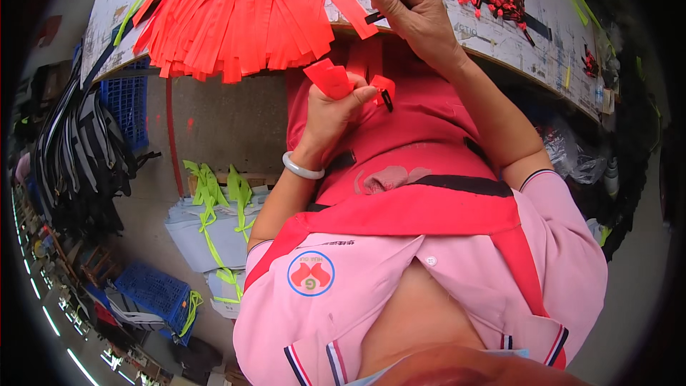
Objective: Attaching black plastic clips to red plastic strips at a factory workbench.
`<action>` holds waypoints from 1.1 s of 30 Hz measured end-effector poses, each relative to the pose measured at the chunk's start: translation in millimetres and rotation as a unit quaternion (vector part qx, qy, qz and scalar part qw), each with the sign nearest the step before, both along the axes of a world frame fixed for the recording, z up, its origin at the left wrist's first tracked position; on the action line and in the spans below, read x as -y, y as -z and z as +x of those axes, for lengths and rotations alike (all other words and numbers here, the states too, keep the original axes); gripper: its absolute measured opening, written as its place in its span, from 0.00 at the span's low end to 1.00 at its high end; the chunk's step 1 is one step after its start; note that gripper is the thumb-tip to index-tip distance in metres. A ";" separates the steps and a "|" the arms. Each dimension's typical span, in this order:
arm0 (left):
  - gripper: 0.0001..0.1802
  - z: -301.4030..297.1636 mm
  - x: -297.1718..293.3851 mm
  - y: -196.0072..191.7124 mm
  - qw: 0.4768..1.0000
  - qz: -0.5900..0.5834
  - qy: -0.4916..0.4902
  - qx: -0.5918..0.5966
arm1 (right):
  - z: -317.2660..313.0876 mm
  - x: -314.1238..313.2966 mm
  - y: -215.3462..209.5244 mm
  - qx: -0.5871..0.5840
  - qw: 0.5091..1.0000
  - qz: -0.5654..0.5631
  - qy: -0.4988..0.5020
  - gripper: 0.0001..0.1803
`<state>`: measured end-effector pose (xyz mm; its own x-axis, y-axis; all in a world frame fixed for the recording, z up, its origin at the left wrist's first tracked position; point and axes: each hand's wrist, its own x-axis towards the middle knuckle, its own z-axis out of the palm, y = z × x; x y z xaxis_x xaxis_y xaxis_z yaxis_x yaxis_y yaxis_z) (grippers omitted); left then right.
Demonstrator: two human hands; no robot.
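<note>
Neon-red strips (329,78), flat, square-ended, left grip (331,110) around them, right grip (418,17) pinching black tab (374,18)

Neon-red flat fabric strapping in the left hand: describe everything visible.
The neon-red flat fabric strapping looks smooth. The left hand grips it before the red cloth apron: layered ends jut from the fist's top, and a bent part shows to the right, by a small black piece. The fist hides the middle; one strip or several, I cannot tell.
</note>
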<state>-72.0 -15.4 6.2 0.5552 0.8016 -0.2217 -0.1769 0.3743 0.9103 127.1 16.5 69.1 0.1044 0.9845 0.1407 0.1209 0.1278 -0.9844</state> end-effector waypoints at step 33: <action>0.08 -12.1 -15.8 -9.9 0.997 0.069 -0.029 0.007 | -28.5 50.8 23.9 0.070 0.976 -0.101 -0.177 0.11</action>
